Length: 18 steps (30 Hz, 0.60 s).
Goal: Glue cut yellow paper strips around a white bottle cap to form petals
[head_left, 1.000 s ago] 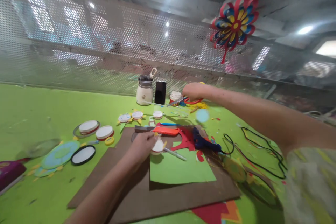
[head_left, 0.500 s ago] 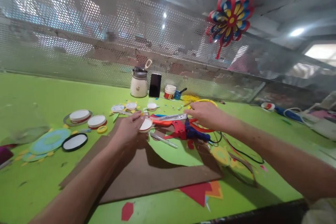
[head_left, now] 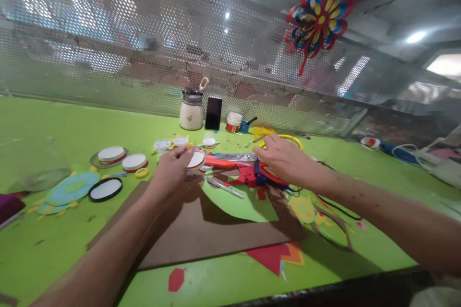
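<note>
My left hand is closed on a small round white lid, held a little above the brown cardboard sheet. My right hand hovers with fingers spread over the scissors, a red paper cut-out and the blue glue gun. It holds nothing. An orange-handled tool lies between the two hands. A green paper sheet rests on the cardboard.
Several white lids and paper discs lie at the left on the green table. A cream jar, a phone and small pots stand by the perforated metal wall. Black cable trails at the right. A paper flower hangs above.
My right hand came back from the far pots with the scissors and now hovers open over them. My left hand lifted the white lid slightly up and away.
</note>
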{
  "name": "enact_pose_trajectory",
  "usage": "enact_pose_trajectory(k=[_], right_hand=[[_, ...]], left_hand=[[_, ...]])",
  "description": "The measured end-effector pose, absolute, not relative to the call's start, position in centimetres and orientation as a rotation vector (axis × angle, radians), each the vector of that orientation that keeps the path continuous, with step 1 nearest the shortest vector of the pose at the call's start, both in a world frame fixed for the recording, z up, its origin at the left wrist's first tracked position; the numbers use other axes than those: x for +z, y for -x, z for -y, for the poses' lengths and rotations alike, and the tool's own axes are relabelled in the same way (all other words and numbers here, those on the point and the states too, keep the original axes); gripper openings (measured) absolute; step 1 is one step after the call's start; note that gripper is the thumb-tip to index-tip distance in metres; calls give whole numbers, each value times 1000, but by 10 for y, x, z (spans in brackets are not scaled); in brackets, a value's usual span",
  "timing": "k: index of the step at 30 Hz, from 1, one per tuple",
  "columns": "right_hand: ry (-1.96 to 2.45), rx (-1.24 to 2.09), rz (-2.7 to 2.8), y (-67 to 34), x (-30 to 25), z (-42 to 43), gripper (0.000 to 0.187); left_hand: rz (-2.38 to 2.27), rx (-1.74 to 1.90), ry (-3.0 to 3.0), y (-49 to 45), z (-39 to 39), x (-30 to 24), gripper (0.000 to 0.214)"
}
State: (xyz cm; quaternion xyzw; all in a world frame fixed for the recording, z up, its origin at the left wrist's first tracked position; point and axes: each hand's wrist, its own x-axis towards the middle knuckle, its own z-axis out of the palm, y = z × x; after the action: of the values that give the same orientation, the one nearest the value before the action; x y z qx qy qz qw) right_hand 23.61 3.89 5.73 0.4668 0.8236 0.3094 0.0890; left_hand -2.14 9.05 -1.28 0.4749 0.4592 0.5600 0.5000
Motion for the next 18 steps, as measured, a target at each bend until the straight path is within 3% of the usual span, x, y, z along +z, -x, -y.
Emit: enact_pose_trajectory(k=[3, 5, 8, 10, 12, 14, 18], right_hand=[[-1524, 829, -2487, -235, 56, -41, 30], [-1758, 567, -2539, -233, 53, -39, 32], [-2072, -422, -2578, -225, 47, -29, 14], [-2054, -1265, -2441, -217, 41, -19, 28], [-1992, -1788, -2246, -208, 35, -13, 46], [-2007, -1970, -2179, -199, 28, -12, 55], [-2065, -2039, -2279, -184, 20, -17, 56]], left_hand=[[-938, 1440, -934, 20, -95, -20, 21], [-864, 1527, -806, 21, -101, -24, 10], [-768, 1658, -666, 26, -108, -25, 7], [-708, 1705, -626, 29, -109, -21, 12], [-655, 1724, -615, 29, -106, -16, 14], [-620, 1721, -620, 26, -101, -12, 13], [-588, 1674, -639, 18, -88, -5, 10]])
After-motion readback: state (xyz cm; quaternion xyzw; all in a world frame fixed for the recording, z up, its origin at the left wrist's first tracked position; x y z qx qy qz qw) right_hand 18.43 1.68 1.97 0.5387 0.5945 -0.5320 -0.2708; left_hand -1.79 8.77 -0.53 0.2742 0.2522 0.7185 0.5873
